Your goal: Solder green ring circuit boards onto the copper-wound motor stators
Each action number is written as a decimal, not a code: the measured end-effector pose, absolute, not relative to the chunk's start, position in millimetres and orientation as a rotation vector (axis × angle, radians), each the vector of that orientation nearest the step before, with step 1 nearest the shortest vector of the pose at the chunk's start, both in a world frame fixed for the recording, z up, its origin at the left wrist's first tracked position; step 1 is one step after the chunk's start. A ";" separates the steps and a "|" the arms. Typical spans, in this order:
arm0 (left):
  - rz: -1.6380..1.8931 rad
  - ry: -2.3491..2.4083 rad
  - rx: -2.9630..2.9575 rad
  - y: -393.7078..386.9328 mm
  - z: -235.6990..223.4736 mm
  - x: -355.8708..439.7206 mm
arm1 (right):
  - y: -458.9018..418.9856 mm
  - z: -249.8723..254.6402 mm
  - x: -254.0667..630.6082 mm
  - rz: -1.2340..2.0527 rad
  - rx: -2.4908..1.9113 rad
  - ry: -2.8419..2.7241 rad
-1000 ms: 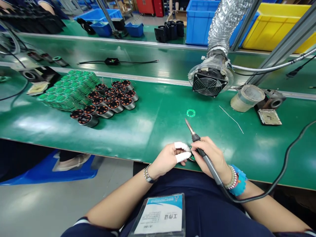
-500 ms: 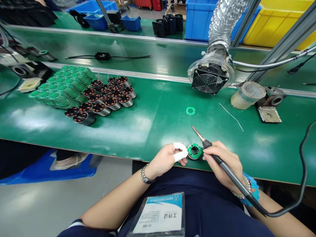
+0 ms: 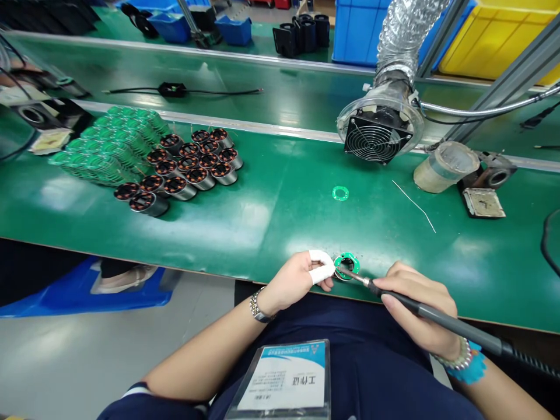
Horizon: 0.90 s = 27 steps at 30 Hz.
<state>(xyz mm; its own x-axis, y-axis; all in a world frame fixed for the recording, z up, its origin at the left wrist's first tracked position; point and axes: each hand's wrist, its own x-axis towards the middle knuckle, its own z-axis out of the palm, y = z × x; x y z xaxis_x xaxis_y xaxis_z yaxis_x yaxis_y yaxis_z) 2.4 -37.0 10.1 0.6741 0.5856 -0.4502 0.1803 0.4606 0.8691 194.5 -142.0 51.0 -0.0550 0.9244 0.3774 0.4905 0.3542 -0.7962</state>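
Observation:
My right hand [image 3: 426, 306] grips a soldering iron [image 3: 464, 328] by its dark handle. The iron's tip points left and lies over the left side of a ring-shaped green circuit board [image 3: 356, 262] at the bench's front edge. The board sits on a round motor stator, mostly hidden beneath it. White finger cots cover the thumb and index finger of my left hand [image 3: 297, 277], which pinch at the left rim of the stator and board. Farther back, another green ring board [image 3: 340, 193] lies flat by itself.
Several copper-wound stators [image 3: 187, 165] stand at left beside stacked green boards [image 3: 109, 146]. A fume-extractor fan [image 3: 371, 140] hangs at the back. To its right are a bent solder wire [image 3: 414, 206], a cloudy cup [image 3: 446, 167] and an iron stand with sponge [image 3: 483, 203].
My right hand has moved right and slightly down, turning the soldering iron so its tip came down from above onto the board. My left hand stays at the board's left rim.

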 end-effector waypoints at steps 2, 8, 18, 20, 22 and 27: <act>0.288 0.833 1.098 -37.2 10.2 2.8 | -141.7 50.3 194.0 0.589 -1.270 -1.693; 0.292 0.835 1.102 -36.1 10.2 4.2 | -142.2 52.4 194.5 0.574 -1.257 -1.705; 0.302 0.834 1.078 -35.9 11.6 5.7 | -110.1 36.7 202.4 0.626 -1.233 -2.010; 0.314 0.821 1.070 -36.3 10.2 4.1 | -101.9 32.4 201.4 0.705 -1.218 -2.086; 0.344 0.818 1.037 -36.9 8.0 0.1 | -99.4 28.1 200.1 0.721 -1.242 -2.092; 0.390 0.870 1.174 -40.7 3.0 -12.4 | -109.3 18.9 194.4 0.636 -1.347 -1.955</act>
